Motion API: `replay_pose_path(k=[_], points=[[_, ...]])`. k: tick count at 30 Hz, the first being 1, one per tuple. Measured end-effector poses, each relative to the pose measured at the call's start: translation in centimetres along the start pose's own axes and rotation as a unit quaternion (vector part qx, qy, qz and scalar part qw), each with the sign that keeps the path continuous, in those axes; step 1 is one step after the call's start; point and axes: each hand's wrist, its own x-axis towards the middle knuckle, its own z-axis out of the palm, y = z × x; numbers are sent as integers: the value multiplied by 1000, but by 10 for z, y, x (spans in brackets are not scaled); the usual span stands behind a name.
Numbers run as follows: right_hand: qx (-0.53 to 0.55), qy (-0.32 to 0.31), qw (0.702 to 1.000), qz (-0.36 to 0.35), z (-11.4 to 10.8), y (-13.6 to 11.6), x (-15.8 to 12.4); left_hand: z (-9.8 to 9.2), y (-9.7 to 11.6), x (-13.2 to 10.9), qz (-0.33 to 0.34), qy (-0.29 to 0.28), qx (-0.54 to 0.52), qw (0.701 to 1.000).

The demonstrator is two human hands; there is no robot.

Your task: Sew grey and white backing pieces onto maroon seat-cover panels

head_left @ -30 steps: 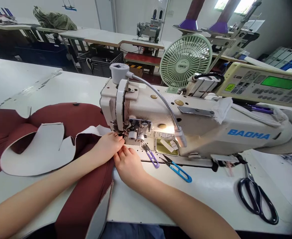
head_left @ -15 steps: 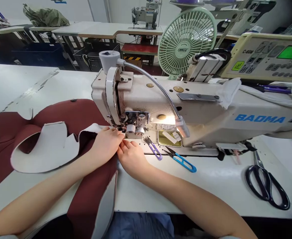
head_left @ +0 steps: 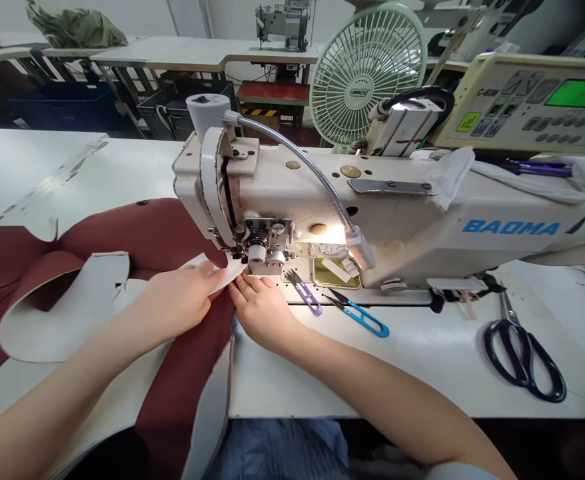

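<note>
Maroon fabric (head_left: 137,227) with a pale grey backing lies across the table and up to the needle area of the sewing machine (head_left: 292,180). My left hand (head_left: 185,300) is closed on its turned-up pale edge, just left of the presser foot. Beside it, my right hand (head_left: 265,310) rests with its fingers laid flat at the fabric's edge in front of the needle area; its thumb is hidden. Purple thread snips (head_left: 306,293) and blue thread snips (head_left: 360,315) lie to the right of that hand.
Black-handled scissors (head_left: 525,353) lie at the right of the white table (head_left: 292,380). A metal tray (head_left: 322,277) with white scraps is set by the machine bed. Behind the machine stand a green fan (head_left: 360,93) and a control panel (head_left: 527,107). A bent lamp (head_left: 360,250) lights the bed.
My left hand has drawn back left, away from the presser foot, and a pale strip of the fabric now shows there. My right hand has barely moved. The view has shifted slightly.
</note>
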Motion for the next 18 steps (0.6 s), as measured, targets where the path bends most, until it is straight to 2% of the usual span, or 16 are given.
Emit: replay_pose_path(k=[3, 5, 8, 10, 12, 14, 18], points=[[90, -18, 995, 29, -13, 10, 1, 6, 2, 11, 57, 10, 51, 997], [137, -19, 986, 88, -22, 23, 2, 10, 4, 19, 73, 3, 22, 997], [122, -21, 962, 244, -32, 46, 4, 18, 7, 25, 43, -36, -69, 996], [100, -25, 945, 312, -33, 57, 3, 24, 8, 26, -4, -43, -132, 990], [106, -19, 942, 317, -32, 62, 2, 30, 7, 27, -46, -46, -165, 984], [120, -10, 948, 293, -30, 64, 1, 35, 6, 28, -64, -45, -161, 984], [102, -2, 966, 236, -32, 70, 1, 39, 6, 28, -35, -24, -110, 993]])
